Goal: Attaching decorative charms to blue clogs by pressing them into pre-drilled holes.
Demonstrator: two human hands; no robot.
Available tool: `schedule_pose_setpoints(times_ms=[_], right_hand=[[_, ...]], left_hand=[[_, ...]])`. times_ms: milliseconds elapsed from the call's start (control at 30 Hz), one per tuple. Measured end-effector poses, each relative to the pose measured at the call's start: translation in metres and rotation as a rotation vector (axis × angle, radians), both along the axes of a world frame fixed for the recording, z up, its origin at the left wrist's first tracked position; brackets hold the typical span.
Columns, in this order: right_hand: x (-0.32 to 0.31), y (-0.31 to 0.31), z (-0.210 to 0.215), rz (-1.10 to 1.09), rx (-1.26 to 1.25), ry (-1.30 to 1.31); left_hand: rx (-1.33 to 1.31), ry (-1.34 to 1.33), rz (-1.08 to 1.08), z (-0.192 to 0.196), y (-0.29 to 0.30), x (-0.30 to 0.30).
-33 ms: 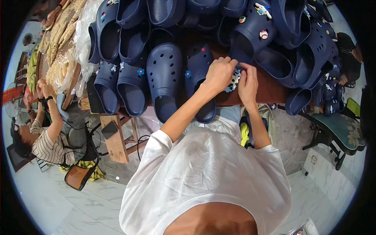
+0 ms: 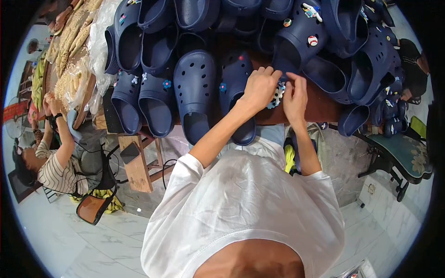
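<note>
White charm (image 2: 278, 94) betw. both hands' pinched grips

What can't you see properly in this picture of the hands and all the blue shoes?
- Head view: the small white piece between the left hand and right hand is mostly covered by fingers; its shape is unclear.
- The clog they work at is partly hidden.
- Top clogs are cut by the edge.
- The seated person at left is bent by the rim.

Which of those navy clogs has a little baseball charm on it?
The big clog just above the hands, upper right of centre. Its toe carries a white baseball charm; neighbouring clogs show flowers or none.
</note>
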State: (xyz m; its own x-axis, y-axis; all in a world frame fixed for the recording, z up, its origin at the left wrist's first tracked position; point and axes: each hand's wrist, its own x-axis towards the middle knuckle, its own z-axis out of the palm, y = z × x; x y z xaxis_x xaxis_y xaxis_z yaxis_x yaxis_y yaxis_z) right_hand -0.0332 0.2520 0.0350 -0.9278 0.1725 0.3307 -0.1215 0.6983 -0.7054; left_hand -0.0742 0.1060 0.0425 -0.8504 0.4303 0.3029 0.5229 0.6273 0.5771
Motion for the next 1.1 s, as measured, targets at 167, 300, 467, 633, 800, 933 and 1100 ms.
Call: schedule_pose_setpoints(times_ms=[167,300,467,633,800,933,1100], right_hand=[[-0.035,-0.010,0.038,0.233,-0.176,-0.088],[-0.060,-0.049,0.050,0.639,0.150,-0.190],[-0.061,-0.122,0.028,0.723,0.579,-0.259],[-0.069,-0.148,0.023,0.638,0.690,-0.388],[-0.069,-0.146,0.002,0.638,0.653,-0.310],[-0.066,-0.142,0.005,0.723,0.709,-0.138],[-0.072,-0.142,-0.017,0.761,0.563,-0.040]], left_hand=[[-0.242,0.073,-0.052,-0.002,-0.001,0.036],[-0.468,0.288,-0.028,-0.029,0.006,0.054],[-0.353,0.110,-0.125,-0.072,-0.006,0.071],[-0.118,0.338,-0.135,-0.065,-0.010,0.056],[-0.171,0.346,-0.147,-0.057,-0.001,0.049],[-0.206,0.344,-0.155,-0.059,0.002,0.046],[-0.133,0.420,-0.169,-0.058,0.002,0.048]])
